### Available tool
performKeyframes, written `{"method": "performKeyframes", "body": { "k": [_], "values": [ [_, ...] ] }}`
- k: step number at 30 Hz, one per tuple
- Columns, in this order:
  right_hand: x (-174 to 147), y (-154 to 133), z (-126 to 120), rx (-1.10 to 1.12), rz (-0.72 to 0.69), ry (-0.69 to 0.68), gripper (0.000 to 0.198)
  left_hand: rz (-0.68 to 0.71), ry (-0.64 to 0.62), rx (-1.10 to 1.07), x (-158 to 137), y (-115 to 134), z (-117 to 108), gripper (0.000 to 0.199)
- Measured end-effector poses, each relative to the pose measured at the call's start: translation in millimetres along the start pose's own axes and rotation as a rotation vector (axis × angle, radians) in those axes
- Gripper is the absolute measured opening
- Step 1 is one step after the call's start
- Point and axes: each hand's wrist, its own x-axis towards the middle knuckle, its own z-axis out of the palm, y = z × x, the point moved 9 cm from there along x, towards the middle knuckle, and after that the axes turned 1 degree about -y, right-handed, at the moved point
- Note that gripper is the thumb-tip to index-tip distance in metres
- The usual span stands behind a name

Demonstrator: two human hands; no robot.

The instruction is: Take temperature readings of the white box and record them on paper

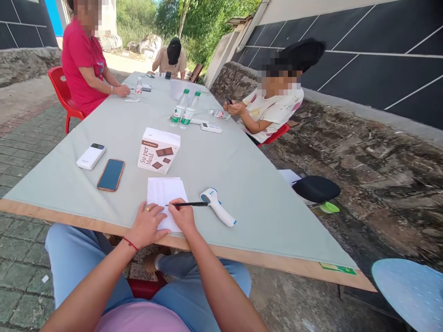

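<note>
A black pen (188,204) is held in my right hand (183,216), its tip near a small white notepad (166,188) with rows of handwriting on its upper part. My left hand (148,225) lies with spread fingers on the pad's left side, a ring and a red bracelet on it. Just right of the pad is a white infrared thermometer (219,210), close to the pen's far end. Behind the pad stands a white "Super Meal" box (158,151). To the left lie a phone (110,175) and a white power bank (91,156).
Two water bottles (182,110) with green caps stand mid-table (238,180). Beyond them, a white device (211,127) and a bottle on its side (220,114) lie near a seated person (273,108). Another person (85,60) sits at left, one at the far end (180,60).
</note>
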Motion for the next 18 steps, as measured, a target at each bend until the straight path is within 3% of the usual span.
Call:
{"method": "performKeyframes", "body": {
  "k": [18],
  "values": [
    [0.6, 2.0, 2.0, -0.047, -0.018, -0.023, 0.017, 0.002, 0.006, 0.005, -0.5, 1.2, -1.3, 0.037]
  ]
}}
